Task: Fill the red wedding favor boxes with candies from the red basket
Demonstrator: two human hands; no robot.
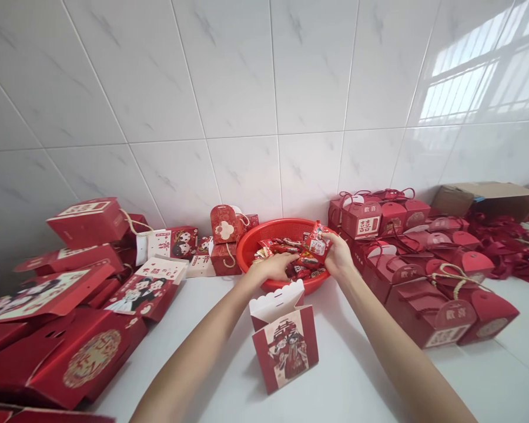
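A red plastic colander basket (249,236) stands by the wall, filled with small wrapped sweets (300,272). My left hand (278,267) reaches into it from the left, fingers apart and touching the sweets; their tips are partly hidden. Above the basket's right rim, my right hand (338,256) is closed on a red printed sweet packet (318,245). In front of the basket stands an upright red gift box (285,346) with a printed couple on its front. Its scalloped white top flap is raised and the top is open.
Closed red gift boxes (427,311) with cord handles stand in rows at the right. More red boxes (83,346) are piled at the left. A brown cardboard box (489,197) sits at the far right beside dark red ribbons (498,241). White tiled wall (242,88) rises behind.
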